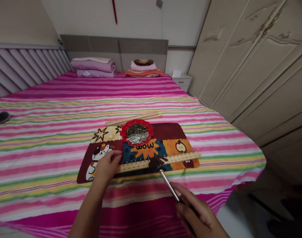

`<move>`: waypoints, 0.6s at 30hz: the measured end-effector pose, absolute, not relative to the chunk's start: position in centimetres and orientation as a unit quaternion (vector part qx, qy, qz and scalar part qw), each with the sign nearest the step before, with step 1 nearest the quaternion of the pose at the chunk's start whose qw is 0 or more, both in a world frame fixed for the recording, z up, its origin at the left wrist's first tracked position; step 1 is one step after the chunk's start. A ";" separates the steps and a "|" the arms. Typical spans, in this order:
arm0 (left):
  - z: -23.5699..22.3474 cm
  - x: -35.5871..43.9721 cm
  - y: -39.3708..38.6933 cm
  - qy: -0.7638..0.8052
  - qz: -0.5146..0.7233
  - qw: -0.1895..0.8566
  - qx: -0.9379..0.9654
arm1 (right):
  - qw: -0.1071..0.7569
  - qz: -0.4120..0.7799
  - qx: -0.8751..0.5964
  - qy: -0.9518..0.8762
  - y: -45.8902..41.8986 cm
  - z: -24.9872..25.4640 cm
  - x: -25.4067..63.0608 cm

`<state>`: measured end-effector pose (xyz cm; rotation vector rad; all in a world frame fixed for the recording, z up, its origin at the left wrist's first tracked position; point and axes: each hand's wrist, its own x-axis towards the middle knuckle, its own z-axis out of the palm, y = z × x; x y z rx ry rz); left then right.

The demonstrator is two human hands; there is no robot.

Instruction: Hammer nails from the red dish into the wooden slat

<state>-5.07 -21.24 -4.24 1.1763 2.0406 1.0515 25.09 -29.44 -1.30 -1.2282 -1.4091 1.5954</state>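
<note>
"Where's the hammer (169,185)?"
"In the right hand (194,213), fingers wrapped round its handle. Its head sits at eleven o'clock from them, over the strip (177,158)."
"And the left hand (105,170)?"
"Fingers bent at the strip's left end. Can't tell how closed they are, or whether they grip anything."
"The red bowl (123,133)?"
"One o'clock from the left fingers, on the mat (169,132), heaped with nails (137,134)."
</note>
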 end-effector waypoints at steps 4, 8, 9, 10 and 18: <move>-1.8 -3.1 -16.1 0.774 0.248 0.117 0.570 | 0.370 0.597 -0.523 -0.483 -29.5 -2.4 27.2; -1.8 -1.2 -11.5 0.755 0.140 0.055 0.638 | 0.409 0.584 -0.537 -0.451 -29.5 -3.1 27.9; -2.0 -0.9 -10.7 0.756 0.134 0.055 0.638 | 0.418 0.576 -0.538 -0.453 -29.4 -3.2 28.0; -2.3 -0.7 -10.2 0.758 0.128 0.053 0.637 | 0.424 0.568 -0.540 -0.455 -29.4 -3.2 28.1; -2.1 -1.6 -10.4 0.767 0.169 0.102 0.611 | 0.412 0.576 -0.545 -0.448 -29.7 -3.2 28.4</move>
